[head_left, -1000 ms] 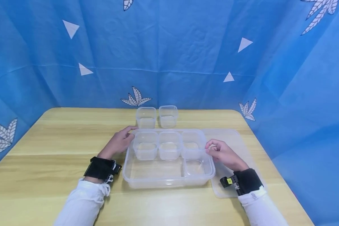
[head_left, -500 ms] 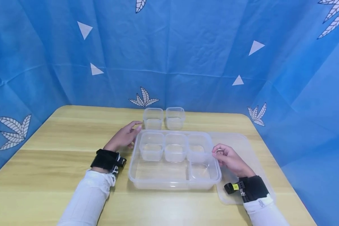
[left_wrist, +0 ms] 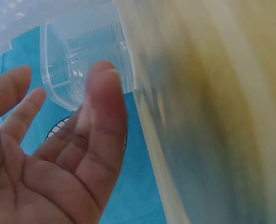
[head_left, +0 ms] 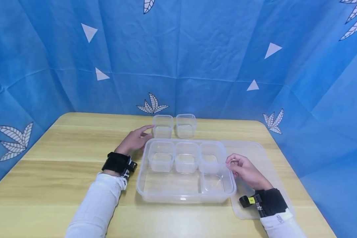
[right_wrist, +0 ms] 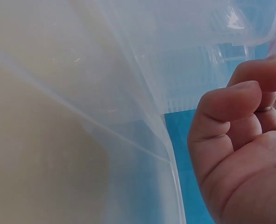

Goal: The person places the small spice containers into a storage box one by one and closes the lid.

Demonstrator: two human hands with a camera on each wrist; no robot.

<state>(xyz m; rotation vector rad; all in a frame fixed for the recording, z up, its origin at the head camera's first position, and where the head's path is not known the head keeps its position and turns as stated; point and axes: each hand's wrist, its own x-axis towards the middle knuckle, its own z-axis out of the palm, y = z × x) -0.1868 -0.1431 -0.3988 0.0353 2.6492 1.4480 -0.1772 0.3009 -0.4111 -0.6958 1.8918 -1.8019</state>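
A clear plastic box [head_left: 172, 185] stands on the table with several small square cups inside, such as the back-left cup [head_left: 161, 157]. My right hand [head_left: 247, 170] holds the box's right rim, its fingers curled in the right wrist view. My left hand [head_left: 134, 140] is past the box's back-left corner, fingers mostly extended and thumb apart. Its fingertips reach the side of a loose clear cup [head_left: 162, 127] behind the box; whether they touch it I cannot tell. A second loose cup [head_left: 185, 125] stands to the right of that one.
A flat translucent lid [head_left: 256, 148] lies on the table to the right, partly under my right forearm. The wooden table [head_left: 62, 158] extends left of the box. A blue patterned cloth [head_left: 178, 49] hangs behind the table and along its sides.
My left hand has moved from the box's back-left rim away to the loose left cup behind it. The right hand stays at the right rim. The head view has shifted slightly.
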